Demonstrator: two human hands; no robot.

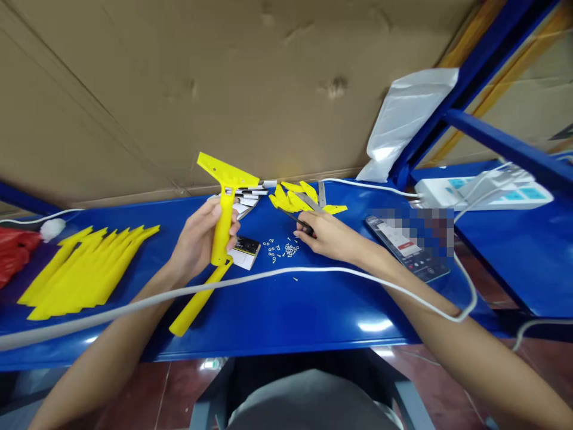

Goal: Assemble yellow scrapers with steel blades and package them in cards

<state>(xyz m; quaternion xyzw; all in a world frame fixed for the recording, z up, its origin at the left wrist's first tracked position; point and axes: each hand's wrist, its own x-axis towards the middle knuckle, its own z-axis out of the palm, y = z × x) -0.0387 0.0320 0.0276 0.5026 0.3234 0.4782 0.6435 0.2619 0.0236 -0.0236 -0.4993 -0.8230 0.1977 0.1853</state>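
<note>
My left hand [199, 230] is wrapped around the handle of a yellow scraper [222, 224], holding it upright with its wide, holed head at the top. In my right hand [329, 233] is a black-handled screwdriver [306, 227], its thin shaft pointing left. That hand is beside a small pile of yellow scraper head pieces [289, 197]. A grey metal strip [310, 200] lies over the pile by my right fingers; whether they touch it I cannot tell. Small screws and nuts [286, 248] are scattered between my hands. Below the held scraper lies another yellow scraper [197, 301].
Several yellow scrapers [85, 275] lie stacked at the left, near a red plastic bag [15, 248]. A white cable [286, 272] crosses in front of both forearms. On the right are a phone [407, 248] and a power strip [487, 190]. Cardboard [250, 89] backs the blue table [268, 316].
</note>
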